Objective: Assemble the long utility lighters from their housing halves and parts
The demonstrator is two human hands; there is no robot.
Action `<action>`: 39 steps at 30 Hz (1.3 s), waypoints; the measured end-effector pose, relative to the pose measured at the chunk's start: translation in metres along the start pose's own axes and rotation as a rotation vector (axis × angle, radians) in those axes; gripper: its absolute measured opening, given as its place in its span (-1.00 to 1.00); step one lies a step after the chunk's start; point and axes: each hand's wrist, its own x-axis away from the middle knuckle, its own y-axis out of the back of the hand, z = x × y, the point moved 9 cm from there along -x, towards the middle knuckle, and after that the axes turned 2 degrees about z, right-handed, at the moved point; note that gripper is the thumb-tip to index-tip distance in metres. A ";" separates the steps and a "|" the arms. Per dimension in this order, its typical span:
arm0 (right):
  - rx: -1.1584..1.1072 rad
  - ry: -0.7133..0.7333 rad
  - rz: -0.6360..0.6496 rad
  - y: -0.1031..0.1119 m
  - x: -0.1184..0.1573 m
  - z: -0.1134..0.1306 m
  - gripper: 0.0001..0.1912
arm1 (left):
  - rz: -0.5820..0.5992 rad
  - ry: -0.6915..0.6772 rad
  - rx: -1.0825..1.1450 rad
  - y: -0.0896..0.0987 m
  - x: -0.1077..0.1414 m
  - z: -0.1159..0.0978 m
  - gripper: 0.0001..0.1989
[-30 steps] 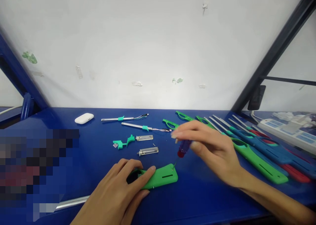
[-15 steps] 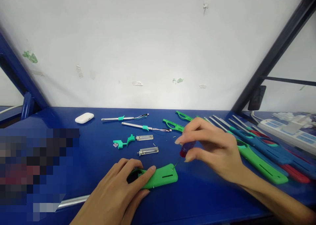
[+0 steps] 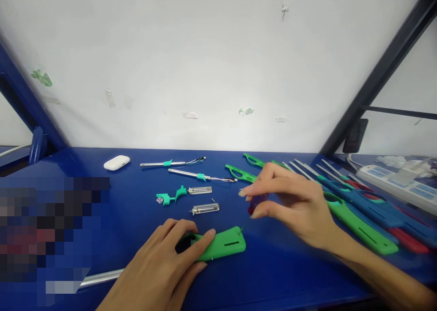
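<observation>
A green long-neck lighter [image 3: 225,243] lies on the blue table with its metal barrel [image 3: 102,278] pointing left. My left hand [image 3: 167,261] is closed around its handle, thumb and fingers pressing it down. In a fingertip pinch, my right hand [image 3: 293,206] holds a small screwdriver by its red and purple handle [image 3: 253,206]. The thin shaft slants down to the screw hole near the lighter's end. Beyond the lighter are two clear fuel tanks [image 3: 205,208], a teal plastic part [image 3: 165,198] and two metal barrels with wires [image 3: 187,173].
Green shell halves [image 3: 239,173] lie at the back. Whole lighters in green [image 3: 362,226], blue [image 3: 372,204] and red are piled at the right, beside a white power strip [image 3: 403,183]. A white earbud case [image 3: 117,163] sits back left. Pixelated blur covers the left edge.
My right fingers have shifted slightly on the screwdriver handle, its shaft still at the lighter's end. My left hand and the lighter stay in place.
</observation>
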 end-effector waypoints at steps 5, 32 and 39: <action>-0.058 -0.043 0.083 -0.008 -0.002 0.000 -0.66 | -0.030 0.006 0.053 0.006 -0.003 0.000 -0.47; 0.242 -0.007 0.137 -0.003 -0.001 0.013 -0.66 | -0.038 0.020 0.088 0.006 -0.001 0.002 -0.50; 0.226 0.033 0.040 0.002 -0.001 0.016 -0.80 | -0.032 0.019 0.076 0.004 -0.002 0.002 -0.46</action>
